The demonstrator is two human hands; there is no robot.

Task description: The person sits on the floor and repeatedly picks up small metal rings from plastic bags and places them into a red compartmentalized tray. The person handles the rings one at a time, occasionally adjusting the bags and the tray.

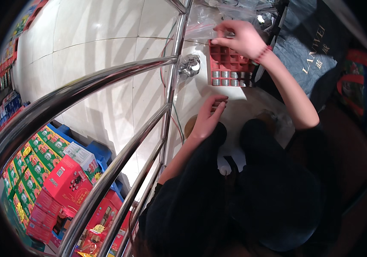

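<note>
A red compartmented plastic tray rests on the tiled floor before me. Stacks of silver coins fill its two nearest rows, while the visible compartments farther back hold none. Over the tray's far part hovers my right hand, a red bracelet at its wrist. Its thumb and forefinger tips are apart with nothing visible between them; the palm side is hidden. My left hand is above my left knee, short of the tray, fingers loosely curled and seemingly bare. Left of the tray lies a pile of coins, apparently in clear plastic.
A chrome tube rack stands close on my left, thin wires running beside it. Behind it are stacked product boxes. Clear plastic bags lie beyond the tray. A dark bag bearing writing stands at the right.
</note>
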